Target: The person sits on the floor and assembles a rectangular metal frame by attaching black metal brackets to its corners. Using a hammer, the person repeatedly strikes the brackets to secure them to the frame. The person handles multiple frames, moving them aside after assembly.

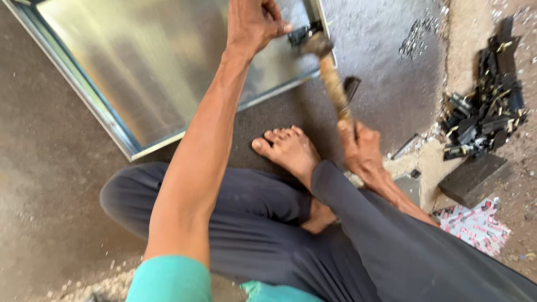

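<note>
I sit on the floor with legs crossed, one bare foot (288, 150) out front. A shiny sheet-metal panel (145, 67) with folded edges lies on the floor ahead. My left hand (253, 22) reaches to its right edge and pinches a small black fitting (302, 33) there. My right hand (361, 148) grips the wooden handle of a hammer (330, 78). The hammer's head is at the panel's edge, right beside the black fitting.
A heap of small black fittings with brass pins (484, 106) lies at the right, with a dark block (472, 179) in front of it. A torn printed wrapper (475, 226) lies near my right knee. Metal scraps and grit dot the concrete floor (45, 168).
</note>
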